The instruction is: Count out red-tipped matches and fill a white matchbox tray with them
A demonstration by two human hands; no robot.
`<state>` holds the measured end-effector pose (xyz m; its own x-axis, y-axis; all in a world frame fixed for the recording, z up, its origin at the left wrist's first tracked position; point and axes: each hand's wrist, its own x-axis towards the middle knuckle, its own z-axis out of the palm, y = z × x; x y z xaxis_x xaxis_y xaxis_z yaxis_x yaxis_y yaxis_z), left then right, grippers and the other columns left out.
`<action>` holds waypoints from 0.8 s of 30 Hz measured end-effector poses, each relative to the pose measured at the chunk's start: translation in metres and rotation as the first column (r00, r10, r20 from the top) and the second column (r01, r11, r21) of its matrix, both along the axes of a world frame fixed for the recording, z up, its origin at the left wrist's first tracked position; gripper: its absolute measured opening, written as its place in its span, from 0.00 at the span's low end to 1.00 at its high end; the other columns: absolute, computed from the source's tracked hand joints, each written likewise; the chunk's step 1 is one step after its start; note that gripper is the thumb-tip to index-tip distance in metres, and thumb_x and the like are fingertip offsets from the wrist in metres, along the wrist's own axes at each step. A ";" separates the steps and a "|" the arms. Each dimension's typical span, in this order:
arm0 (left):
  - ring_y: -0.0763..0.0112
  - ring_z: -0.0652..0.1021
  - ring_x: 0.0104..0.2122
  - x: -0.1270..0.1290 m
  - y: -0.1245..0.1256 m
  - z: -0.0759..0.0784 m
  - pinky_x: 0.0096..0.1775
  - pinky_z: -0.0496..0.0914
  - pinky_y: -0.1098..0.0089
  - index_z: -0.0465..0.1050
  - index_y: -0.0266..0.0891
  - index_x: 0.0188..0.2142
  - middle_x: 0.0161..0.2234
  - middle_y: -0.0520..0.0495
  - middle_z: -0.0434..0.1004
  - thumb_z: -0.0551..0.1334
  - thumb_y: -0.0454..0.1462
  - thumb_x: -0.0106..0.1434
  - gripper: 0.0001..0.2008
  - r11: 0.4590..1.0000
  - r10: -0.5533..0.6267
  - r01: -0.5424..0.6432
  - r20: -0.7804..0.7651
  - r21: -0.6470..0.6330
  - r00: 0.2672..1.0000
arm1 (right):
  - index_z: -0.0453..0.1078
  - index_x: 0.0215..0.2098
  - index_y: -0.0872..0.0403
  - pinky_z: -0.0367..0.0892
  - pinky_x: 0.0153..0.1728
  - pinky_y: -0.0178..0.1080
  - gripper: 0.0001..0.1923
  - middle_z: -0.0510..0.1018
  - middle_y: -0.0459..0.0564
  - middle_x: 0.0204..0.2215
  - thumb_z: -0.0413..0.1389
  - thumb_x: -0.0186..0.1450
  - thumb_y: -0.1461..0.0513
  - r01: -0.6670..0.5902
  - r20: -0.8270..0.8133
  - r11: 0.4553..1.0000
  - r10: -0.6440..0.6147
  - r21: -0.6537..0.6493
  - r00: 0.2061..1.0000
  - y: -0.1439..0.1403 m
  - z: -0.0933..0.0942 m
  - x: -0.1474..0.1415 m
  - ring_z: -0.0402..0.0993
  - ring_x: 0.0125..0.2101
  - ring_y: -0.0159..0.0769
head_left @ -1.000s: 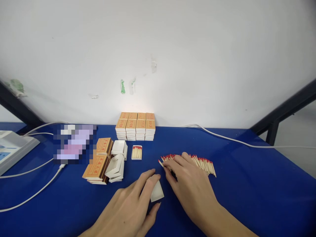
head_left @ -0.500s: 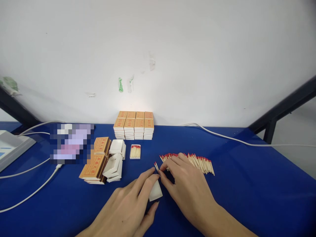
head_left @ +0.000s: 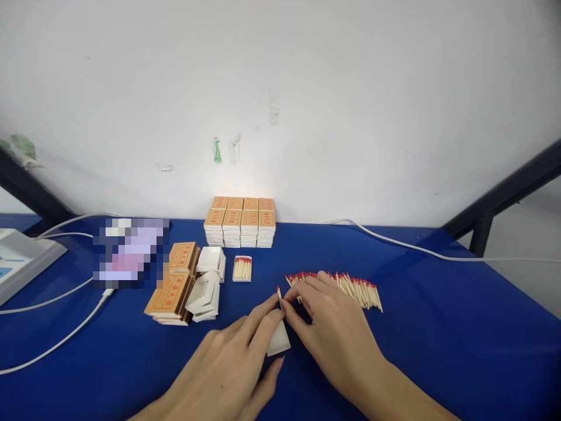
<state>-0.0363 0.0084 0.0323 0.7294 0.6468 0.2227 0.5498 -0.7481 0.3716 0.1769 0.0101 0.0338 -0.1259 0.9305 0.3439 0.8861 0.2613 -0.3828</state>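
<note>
Resting low in the centre of the frame, the left hand [head_left: 232,365] grips a small white tray [head_left: 277,340] between thumb and fingers, holding it against the blue tabletop [head_left: 438,351]. The tray is a plain white card drawer, shallow, seen at an angle; its inside is not visible. The right hand [head_left: 337,327], just right of it, pinches a single match [head_left: 279,293] between thumb and forefinger; the match is a pale wooden stick with a red head pointing up, right above the tray's far edge. Behind the right hand, at centre right, lies a loose row of matches [head_left: 350,285], red heads toward the wall. An open filled tray [head_left: 242,268] sits in mid frame, red heads at its far end. To its left stand empty white trays [head_left: 205,289] and tilted orange sleeves [head_left: 173,289]. A neat stack of closed boxes [head_left: 240,222] sits against the wall [head_left: 280,88]. White cables [head_left: 52,345] run at lower left.
</note>
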 end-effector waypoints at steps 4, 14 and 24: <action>0.51 0.81 0.63 -0.001 -0.001 -0.005 0.49 0.87 0.53 0.53 0.44 0.73 0.75 0.37 0.65 0.58 0.33 0.75 0.31 1.000 0.014 -0.014 -0.003 -0.006 1.000 | 0.76 0.34 0.50 0.65 0.36 0.45 0.10 0.79 0.47 0.30 0.60 0.75 0.63 0.033 -0.022 0.999 -0.032 0.031 0.999 0.000 0.005 0.003 0.72 0.36 0.43; 0.49 0.84 0.58 0.000 -0.001 -0.006 0.44 0.88 0.53 0.55 0.41 0.71 0.74 0.32 0.66 0.58 0.33 0.74 0.28 0.999 0.016 -0.014 -0.032 0.039 0.999 | 0.79 0.37 0.51 0.65 0.32 0.45 0.09 0.79 0.49 0.30 0.59 0.75 0.64 0.067 0.139 0.990 -0.085 0.128 0.987 0.000 0.003 0.003 0.71 0.36 0.45; 0.50 0.83 0.60 0.000 -0.002 0.001 0.46 0.87 0.56 0.54 0.40 0.72 0.72 0.30 0.68 0.58 0.33 0.75 0.29 0.997 0.004 0.001 -0.066 0.082 0.998 | 0.75 0.32 0.50 0.64 0.32 0.44 0.12 0.78 0.48 0.29 0.58 0.74 0.66 0.043 0.195 0.986 -0.074 0.159 0.978 -0.001 0.003 0.004 0.71 0.35 0.44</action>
